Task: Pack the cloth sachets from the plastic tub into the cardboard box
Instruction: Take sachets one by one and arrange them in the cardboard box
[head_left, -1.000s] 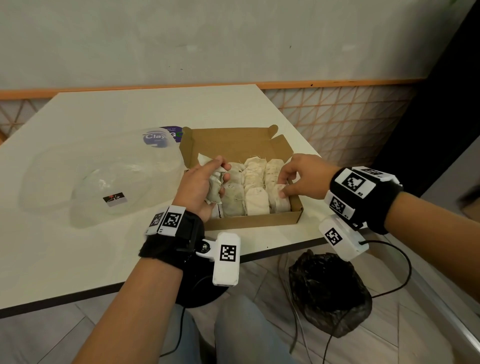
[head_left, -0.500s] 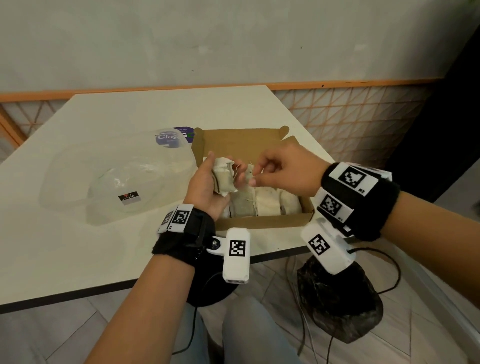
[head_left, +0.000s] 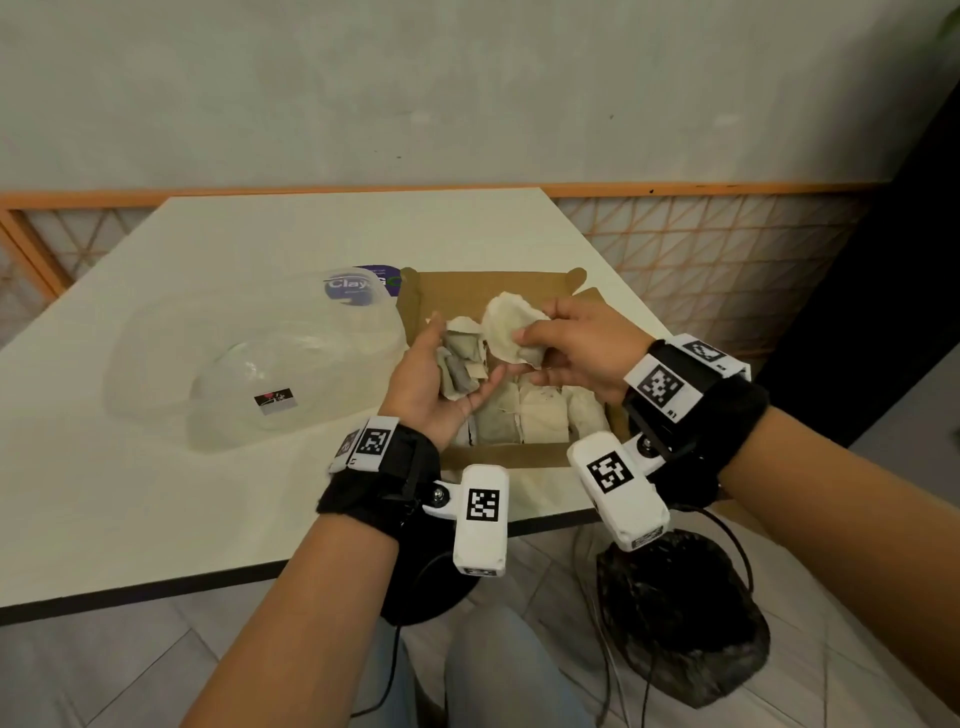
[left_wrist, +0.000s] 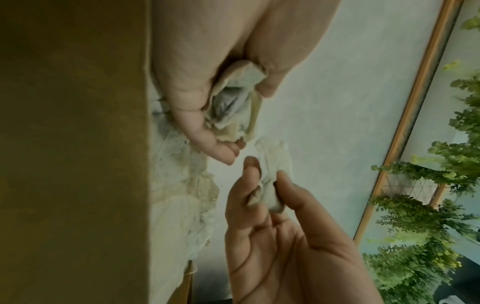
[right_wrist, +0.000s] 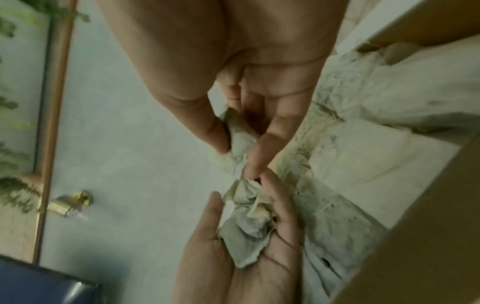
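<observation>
Over the cardboard box (head_left: 498, 291), my left hand (head_left: 465, 345) lies palm up and cups a crumpled bunch of cloth sachets (head_left: 460, 364), thumb and fingers curled round them. The left wrist view shows the same bunch (left_wrist: 231, 107). My right hand (head_left: 530, 332) pinches one pale sachet (head_left: 506, 322) between thumb and fingers, just above and right of the left palm. The right wrist view shows that pinch (right_wrist: 241, 137). Several more sachets (head_left: 535, 415) lie packed in rows along the box's near side. The clear plastic tub (head_left: 249, 364) sits left of the box; I see no sachets in it.
The white table (head_left: 260, 244) ends close behind the box's near wall. A purple-labelled lid (head_left: 363, 286) lies between tub and box. A black bag (head_left: 680, 618) and cables sit on the floor under the table edge.
Both hands rose out of the box. The left turned palm up with its sachets, and the right hand took one sachet from that bunch and lifted it away.
</observation>
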